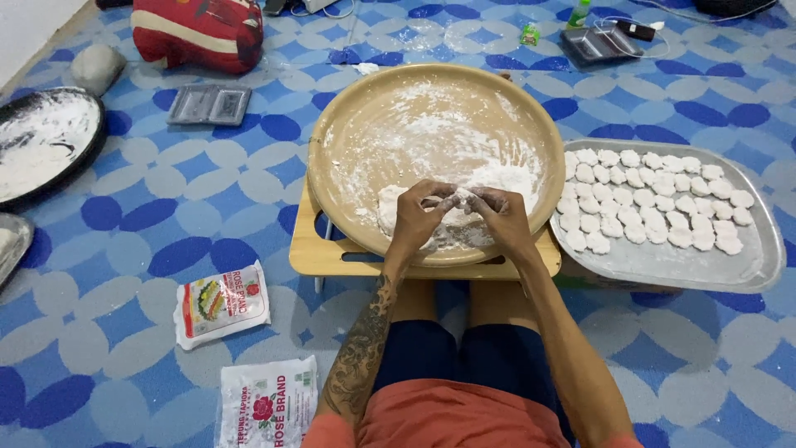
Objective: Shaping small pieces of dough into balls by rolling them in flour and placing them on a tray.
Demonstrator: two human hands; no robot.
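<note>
A large round tan tray (356, 108) dusted with white flour rests on a low wooden stand (315, 249). At its near edge lies a lump of white dough (388, 207). My left hand (419, 217) and my right hand (500, 214) meet over the dough, fingers floury and pinched together on a small piece of dough (458, 199) between them. To the right, a silver metal tray (688, 270) holds several rows of small shaped white dough pieces (651, 195).
Two flour packets (221, 303) (267, 402) lie on the blue patterned mat at the left. A dark round pan with flour (41, 145) sits far left, a grey plastic tray (209, 104) and a red bag (199, 31) behind. My crossed legs are under the stand.
</note>
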